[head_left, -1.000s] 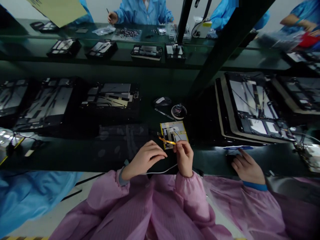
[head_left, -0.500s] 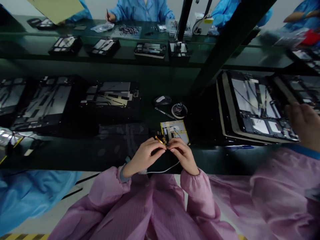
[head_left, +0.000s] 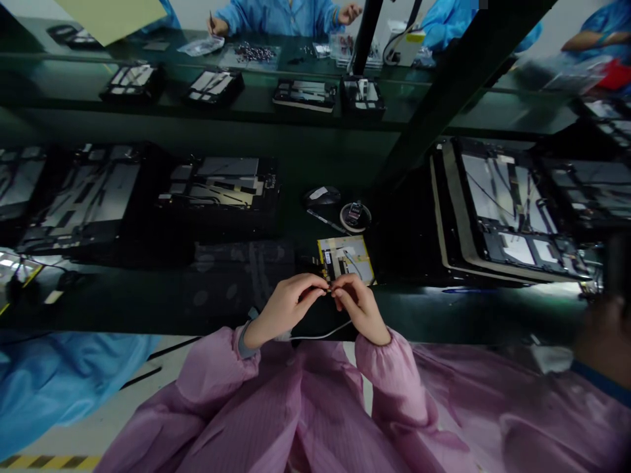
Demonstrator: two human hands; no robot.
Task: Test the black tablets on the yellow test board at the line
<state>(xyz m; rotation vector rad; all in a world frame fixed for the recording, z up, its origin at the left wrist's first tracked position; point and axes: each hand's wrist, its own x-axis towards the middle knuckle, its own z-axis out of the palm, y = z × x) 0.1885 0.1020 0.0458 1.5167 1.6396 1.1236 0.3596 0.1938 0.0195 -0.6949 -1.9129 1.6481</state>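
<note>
Above the front edge of the bench, my left hand (head_left: 290, 303) and my right hand (head_left: 361, 307) meet fingertip to fingertip. Both are closed in a pinch around a small part between them, too hidden by the fingers to make out. Just beyond the fingertips lies a flat silver pack (head_left: 362, 263) edged in yellow, with pale tape and a dark strip with a white label on it. A white cable (head_left: 325, 335) runs along the bench edge below my hands. To the left of my left hand lies a dark, flat, spotted pad or wrapped sheet (head_left: 236, 276).
Beyond the pack are a computer mouse (head_left: 321, 196), a slim pen-like tool (head_left: 325, 221) and a round roll (head_left: 355, 217). Opened flat devices (head_left: 217, 184) are stacked left, with another stack (head_left: 507, 197) right. A co-worker's blurred hand (head_left: 606, 335) is at far right. A slanted post (head_left: 444, 98) crosses behind.
The orange ribbon loop near my left fingertips no longer shows. My hands stay almost in place. The co-worker's hand at right has moved down from the device stack, and a dark object now shows beside it.
</note>
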